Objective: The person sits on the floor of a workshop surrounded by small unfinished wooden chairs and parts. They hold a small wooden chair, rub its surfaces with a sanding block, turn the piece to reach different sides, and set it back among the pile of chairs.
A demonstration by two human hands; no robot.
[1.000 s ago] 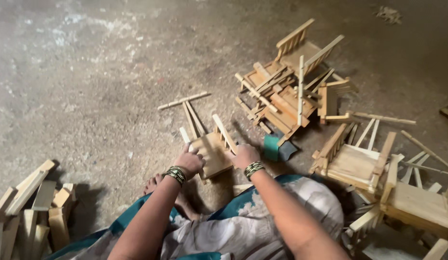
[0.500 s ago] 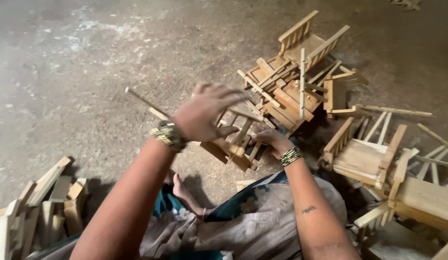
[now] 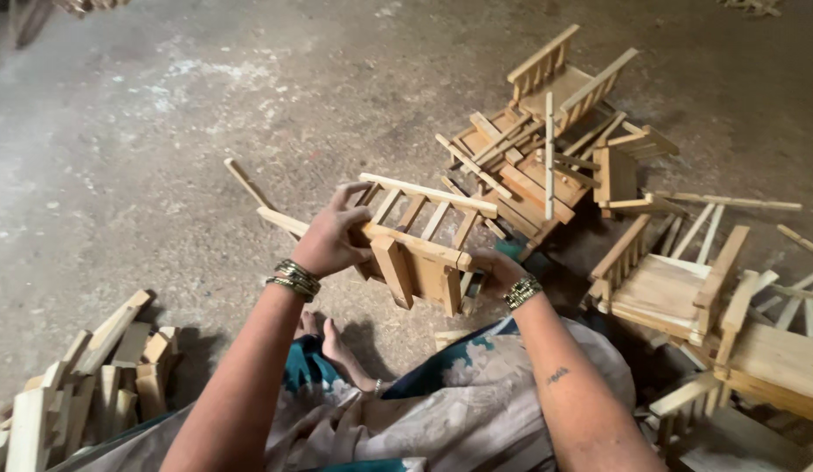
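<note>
I hold a small unfinished wooden chair frame [image 3: 421, 243] in both hands above the concrete floor. My left hand [image 3: 329, 238] grips its left side near a long side rail, fingers wrapped over the wood. My right hand [image 3: 496, 268] clasps the lower right corner beside the short legs. The frame is tilted, with its slatted back facing up and away from me. Both wrists wear bangles.
A heap of similar small wooden chairs [image 3: 546, 140] lies ahead on the right, and more chairs [image 3: 677, 288] crowd the right edge. Short wooden blocks [image 3: 92, 376] are stacked at lower left. My bare foot [image 3: 341, 350] and patterned cloth [image 3: 476, 411] sit below the hands.
The chair frame has risen from the floor and turned slats-up. My left hand dropped from above it to grip its left side; my right hand stays at its lower right corner.
</note>
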